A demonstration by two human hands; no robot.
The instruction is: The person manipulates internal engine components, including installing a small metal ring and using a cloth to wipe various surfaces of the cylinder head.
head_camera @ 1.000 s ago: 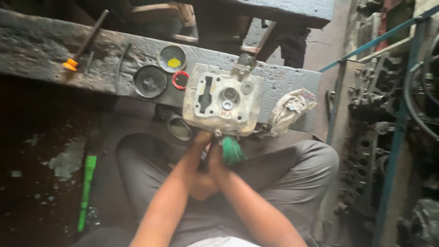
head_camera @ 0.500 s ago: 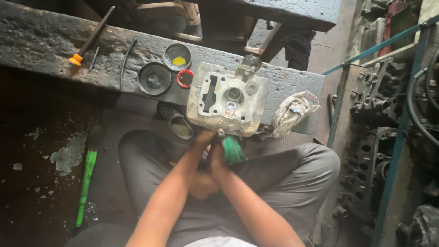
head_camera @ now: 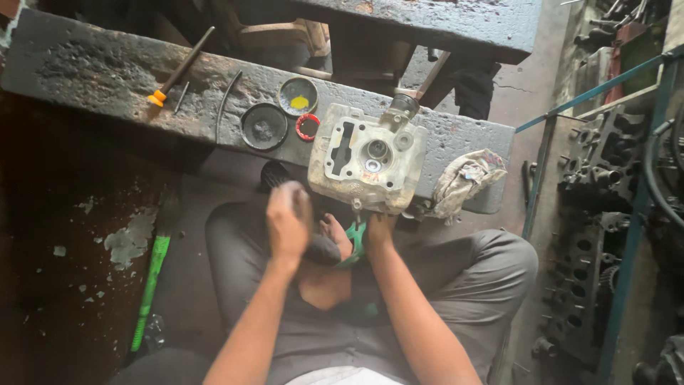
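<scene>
Bench top (head_camera: 107, 71), dark and pitted, serves as the reference surface. On the bench, far left of the engine head (head_camera: 367, 158), lies a screwdriver (head_camera: 174, 68) with an orange collar, next to a thin bent wire (head_camera: 226, 100). Nearer the engine head sit a round black cap (head_camera: 263, 126), a shallow dish (head_camera: 298, 95) with a yellow spot and a small red ring (head_camera: 307, 126). Below the bench, far left of the engine head, a green-handled tool (head_camera: 151, 281) lies on the floor.

Left hand (head_camera: 288, 219) hovers just below and left of the engine head, fingers curled loosely; whether it holds anything cannot be determined, as the hand is blurred. The engine head, pale and grimy, rests on the bench edge with its ported face up. Right hand (head_camera: 377, 227) is directly under the lower edge of the engine head, closed around a green handle (head_camera: 355, 239), and touches the casting. A crumpled rag (head_camera: 467, 178) lies on the bench just right of the engine head.
</scene>
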